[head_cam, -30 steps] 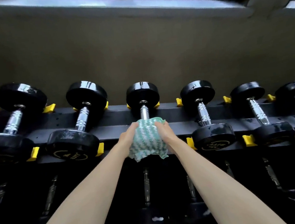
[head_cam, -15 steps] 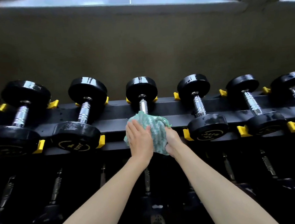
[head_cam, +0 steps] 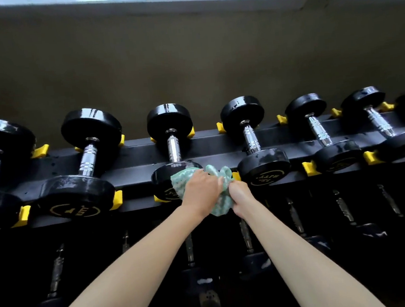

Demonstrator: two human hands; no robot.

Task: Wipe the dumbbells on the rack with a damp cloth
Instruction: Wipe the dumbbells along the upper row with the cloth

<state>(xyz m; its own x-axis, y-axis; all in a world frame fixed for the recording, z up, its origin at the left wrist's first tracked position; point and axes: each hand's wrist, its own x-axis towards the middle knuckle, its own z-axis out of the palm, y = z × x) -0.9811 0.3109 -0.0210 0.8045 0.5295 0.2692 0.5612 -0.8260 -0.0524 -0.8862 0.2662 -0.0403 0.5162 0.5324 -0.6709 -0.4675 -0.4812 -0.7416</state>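
Note:
A row of black dumbbells with chrome handles lies across the top tier of the black rack [head_cam: 138, 156]. The middle dumbbell [head_cam: 172, 146] has its near head partly covered by a green-and-white cloth [head_cam: 221, 198]. My left hand [head_cam: 201, 190] presses the cloth against the right side of that near head. My right hand [head_cam: 240, 196] grips the bunched lower right part of the cloth. To the right of the cloth sits the neighbouring dumbbell [head_cam: 258, 158], its near head wet and shiny.
Yellow cradles [head_cam: 118, 199] separate the dumbbells on the rack. A lower tier with more dumbbells [head_cam: 190, 247] lies dark beneath my forearms. A plain wall [head_cam: 188, 64] rises behind the rack, with a window ledge along its top.
The cloth and both hands have slid from the top of the middle dumbbell's near head to its right side, baring the head's top. My left hand now lies over the cloth.

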